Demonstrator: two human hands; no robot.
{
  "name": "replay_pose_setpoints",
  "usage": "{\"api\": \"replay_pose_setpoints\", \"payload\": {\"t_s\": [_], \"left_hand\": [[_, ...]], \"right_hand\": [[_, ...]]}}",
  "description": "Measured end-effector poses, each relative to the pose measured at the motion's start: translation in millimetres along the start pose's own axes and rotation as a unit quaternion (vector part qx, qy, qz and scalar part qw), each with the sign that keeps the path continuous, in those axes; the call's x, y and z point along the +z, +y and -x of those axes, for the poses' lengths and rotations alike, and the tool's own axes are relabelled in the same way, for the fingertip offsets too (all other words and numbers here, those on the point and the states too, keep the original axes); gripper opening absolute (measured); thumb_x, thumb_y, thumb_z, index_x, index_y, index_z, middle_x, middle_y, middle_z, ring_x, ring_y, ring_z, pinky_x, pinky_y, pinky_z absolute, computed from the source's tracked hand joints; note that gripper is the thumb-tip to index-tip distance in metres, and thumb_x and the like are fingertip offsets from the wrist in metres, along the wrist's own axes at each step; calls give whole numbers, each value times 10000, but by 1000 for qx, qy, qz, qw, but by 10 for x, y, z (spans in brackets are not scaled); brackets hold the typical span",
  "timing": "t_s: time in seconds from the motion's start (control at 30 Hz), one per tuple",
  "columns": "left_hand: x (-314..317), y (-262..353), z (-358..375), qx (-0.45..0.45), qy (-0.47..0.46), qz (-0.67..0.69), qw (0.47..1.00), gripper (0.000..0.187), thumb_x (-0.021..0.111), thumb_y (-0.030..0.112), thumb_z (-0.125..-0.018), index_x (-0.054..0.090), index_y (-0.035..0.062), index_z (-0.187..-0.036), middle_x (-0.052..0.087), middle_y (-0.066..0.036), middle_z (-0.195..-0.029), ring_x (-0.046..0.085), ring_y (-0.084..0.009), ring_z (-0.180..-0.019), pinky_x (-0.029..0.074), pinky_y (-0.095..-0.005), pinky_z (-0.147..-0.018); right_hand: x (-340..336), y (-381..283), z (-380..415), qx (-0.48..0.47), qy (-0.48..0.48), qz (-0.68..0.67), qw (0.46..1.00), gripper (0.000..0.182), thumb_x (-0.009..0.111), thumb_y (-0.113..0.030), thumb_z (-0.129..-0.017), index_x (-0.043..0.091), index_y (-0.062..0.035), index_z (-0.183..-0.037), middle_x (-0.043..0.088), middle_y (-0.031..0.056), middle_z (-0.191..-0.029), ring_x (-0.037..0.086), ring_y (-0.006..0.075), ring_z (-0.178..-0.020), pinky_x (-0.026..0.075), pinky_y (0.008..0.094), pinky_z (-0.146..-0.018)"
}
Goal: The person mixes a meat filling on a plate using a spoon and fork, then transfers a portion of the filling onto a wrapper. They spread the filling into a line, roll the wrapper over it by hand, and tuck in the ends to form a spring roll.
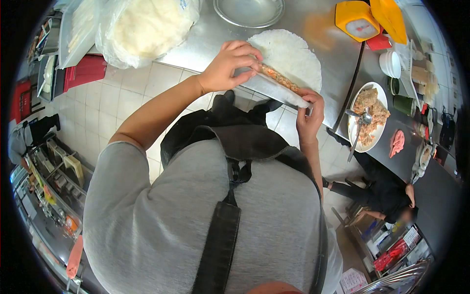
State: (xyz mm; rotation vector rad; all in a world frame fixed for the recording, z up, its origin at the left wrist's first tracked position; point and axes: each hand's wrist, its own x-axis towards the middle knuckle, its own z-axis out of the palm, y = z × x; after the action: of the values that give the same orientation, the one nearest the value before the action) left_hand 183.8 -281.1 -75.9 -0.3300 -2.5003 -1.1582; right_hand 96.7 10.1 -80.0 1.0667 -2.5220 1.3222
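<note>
A round, whitish wrapper (pixel 296 51) lies at the table's front edge with a strip of orange-flecked filling (pixel 280 77) across it. The near edge of the wrapper is lifted along the filling. My left hand (pixel 237 63) is closed at the left end of the strip, thumb and fingers pinching the wrapper's edge. At the other end, my right hand (pixel 310 110) has its fingers curled around the wrapper's right edge. Parts of the filling's ends are hidden under my fingers.
Left stands a plastic bag of pale wrappers (pixel 147 32). A metal bowl (pixel 249 11) and yellow scale (pixel 360 24) are behind. Right, a white oval plate (pixel 353 131) holds filling and spoons. A person in black (pixel 377 193) stands at lower right.
</note>
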Motion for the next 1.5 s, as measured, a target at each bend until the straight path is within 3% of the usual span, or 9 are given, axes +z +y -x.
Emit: {"api": "replay_pose_setpoints", "payload": {"t_s": [0.13, 0.3, 0.53, 0.63, 0.73, 0.8, 0.93, 1.17, 1.5], "left_hand": [[116, -20, -76, -41, 29, 29, 998, 82, 719, 141, -857, 695, 125, -933, 668, -3, -1057, 544, -242, -1074, 343, -406, -1005], [261, -72, -253, -134, 100, -48, 985, 103, 744, 156, -823, 691, 93, -885, 680, -11, -893, 568, -221, -860, 417, -372, -866], [323, -180, -472, -111, 149, -118, 975, 123, 731, 111, -776, 696, 77, -888, 657, -43, -852, 586, -275, -885, 462, -410, -831], [291, -56, -435, -143, 153, -28, 977, 174, 705, 73, -777, 702, 88, -950, 668, -55, -947, 591, -298, -933, 475, -422, -838], [275, 182, -351, -27, 195, -117, 973, 252, 678, 31, -777, 697, 102, -1018, 663, -63, -1048, 593, -301, -988, 470, -426, -899], [348, 288, -370, 111, 72, -120, 984, 320, 690, 46, -767, 675, 109, -1081, 634, -35, -1083, 573, -239, -994, 446, -387, -908], [666, 322, -470, 72, -55, -142, 986, 417, 726, 129, -798, 631, 94, -1202, 588, -41, -1222, 521, -246, -1166, 419, -392, -984], [765, 315, -477, 42, -59, -149, 986, 455, 752, 157, -781, 635, 93, -1216, 592, -40, -1121, 535, -244, -1085, 421, -397, -955], [850, 346, -599, 21, -89, -130, 987, 341, 794, 145, -738, 657, 77, -1043, 601, -54, -1036, 557, -263, -1035, 453, -387, -919]], "right_hand": [[23, -45, -64, 75, 43, -12, 996, 130, 692, -91, -924, 630, 1, -989, 689, 166, -974, 674, 246, -908, 515, 320, -829], [38, 37, -313, 141, 37, 33, 989, 175, 738, -120, -892, 644, 11, -960, 681, 161, -893, 669, 257, -865, 519, 343, -780], [12, 266, -648, 84, -8, 127, 988, 162, 768, -111, -807, 664, -24, -896, 649, 122, -827, 579, 306, -785, 468, 408, -726], [-8, 334, -663, 71, -33, 142, 987, 159, 766, -104, -794, 670, -38, -901, 645, 110, -833, 572, 303, -795, 462, 411, -737], [-31, 321, -711, 48, -32, 158, 986, 173, 754, -93, -794, 676, -48, -942, 645, 110, -878, 575, 306, -832, 465, 414, -752], [-44, 256, -795, 33, -27, 167, 985, 189, 743, -84, -798, 682, -51, -974, 646, 114, -914, 580, 307, -862, 470, 413, -765], [37, 250, -1068, -40, -92, 97, 990, 295, 661, -53, -858, 692, -114, -1145, 637, 119, -997, 589, 306, -926, 485, 417, -824], [104, 503, -1368, 41, -246, 40, 968, 367, 607, -68, -911, 689, -208, -1240, 569, 106, -951, 591, 266, -839, 491, 375, -808], [106, 691, -1498, 45, -274, 18, 961, 312, 628, -133, -925, 718, -245, -1203, 512, 36, -862, 540, 172, -770, 454, 309, -741]]}}
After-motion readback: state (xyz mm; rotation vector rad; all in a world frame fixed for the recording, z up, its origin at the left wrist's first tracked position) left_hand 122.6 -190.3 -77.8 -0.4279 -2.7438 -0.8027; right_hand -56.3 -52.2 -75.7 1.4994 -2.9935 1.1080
